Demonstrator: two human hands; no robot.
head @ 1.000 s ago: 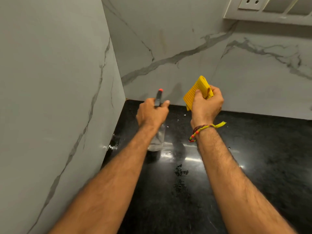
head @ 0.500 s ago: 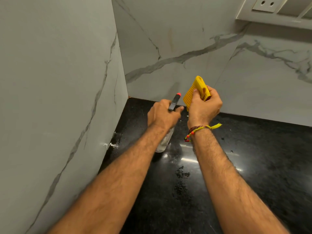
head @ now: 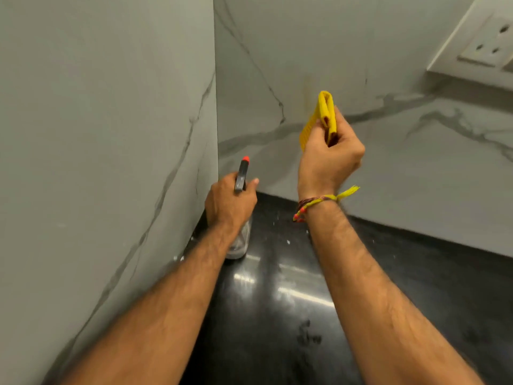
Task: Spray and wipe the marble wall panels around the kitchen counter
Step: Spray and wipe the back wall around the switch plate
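My left hand (head: 230, 202) grips a clear spray bottle (head: 240, 241) with a dark head and a red nozzle tip, pointing at the corner where the two walls meet. The bottle's base is at or just above the black counter (head: 416, 287). My right hand (head: 329, 159) holds a folded yellow cloth (head: 323, 115) up in front of the back marble panel (head: 388, 162), a little away from it. The left marble panel (head: 97, 148) is grey-white with dark veins, like the back one.
A white socket plate (head: 491, 43) sits on a white ledge at the top right of the back wall. The glossy black counter shows light reflections, a few white specks and a smudged patch (head: 308, 334) near the front.
My right hand has lifted the yellow cloth higher against the back wall. My left hand with the bottle has drawn back toward the corner, and the view has tilted and moved closer.
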